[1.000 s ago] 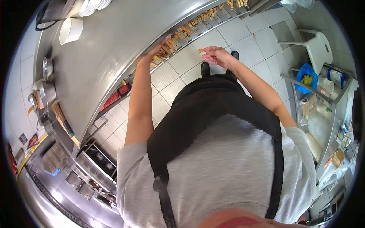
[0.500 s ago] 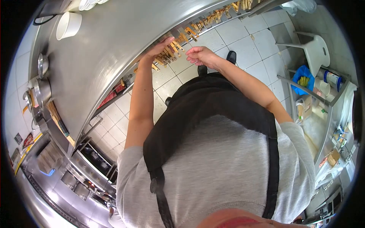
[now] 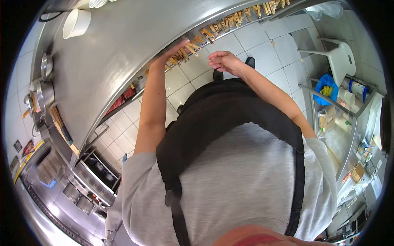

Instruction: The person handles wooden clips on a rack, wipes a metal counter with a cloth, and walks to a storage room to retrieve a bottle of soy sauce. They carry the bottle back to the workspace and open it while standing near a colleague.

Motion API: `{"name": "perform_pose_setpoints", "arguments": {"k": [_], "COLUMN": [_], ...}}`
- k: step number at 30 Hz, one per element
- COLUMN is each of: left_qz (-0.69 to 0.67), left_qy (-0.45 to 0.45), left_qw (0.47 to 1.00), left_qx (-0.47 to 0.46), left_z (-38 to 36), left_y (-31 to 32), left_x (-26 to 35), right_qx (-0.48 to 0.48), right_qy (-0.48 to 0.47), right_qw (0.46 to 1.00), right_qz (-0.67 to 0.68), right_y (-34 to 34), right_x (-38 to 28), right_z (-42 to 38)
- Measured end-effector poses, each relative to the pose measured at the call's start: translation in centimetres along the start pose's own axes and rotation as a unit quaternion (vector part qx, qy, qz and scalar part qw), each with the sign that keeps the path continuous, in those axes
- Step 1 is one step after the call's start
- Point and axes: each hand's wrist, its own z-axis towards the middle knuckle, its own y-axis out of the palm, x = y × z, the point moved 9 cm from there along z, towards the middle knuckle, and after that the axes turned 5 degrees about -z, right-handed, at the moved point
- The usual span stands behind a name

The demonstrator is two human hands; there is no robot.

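My left hand (image 3: pixel 174 48) reaches to the edge of a metal shelf under the counter, over a row of flat wooden sticks (image 3: pixel 191 50). Its fingers look stretched out across the sticks, though the hand is slightly blurred and partly shaded. The sticks jut out past the shelf edge, several with dark marks; what lies at their inner ends is hidden. My right hand (image 3: pixel 225 62) hangs above the tiled floor, just right of the sticks. Its fingers are loosely bent and a little apart, with nothing visible in them.
A steel counter (image 3: pixel 123 41) spans the upper left, with a white tub (image 3: pixel 76 23) on it. More sticks (image 3: pixel 234 19) line the shelf to the right. A white chair (image 3: pixel 338 57) and a metal rack (image 3: pixel 357 110) stand at right.
My right hand has moved slightly right, away from the sticks, and its fingers have loosened a little. My left hand stays over the sticks, some of which have shifted beneath it.
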Motion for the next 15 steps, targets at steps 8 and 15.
{"name": "perform_pose_setpoints", "arguments": {"k": [8, 15], "left_qz": [0.151, -0.918], "left_qy": [-0.001, -0.071], "left_qw": [0.986, 0.314], "left_qx": [0.07, -0.23], "left_z": [2.0, 6.4], "left_y": [-1.7, 5.0], "left_x": [-2.2, 2.6], "right_qx": [0.063, 0.076], "right_qy": [0.015, -0.005], "right_qw": [0.998, 0.993], "right_qz": [0.028, 0.095], "right_y": [-4.2, -8.4], "right_x": [1.3, 1.9], "right_z": [-1.1, -3.2]}}
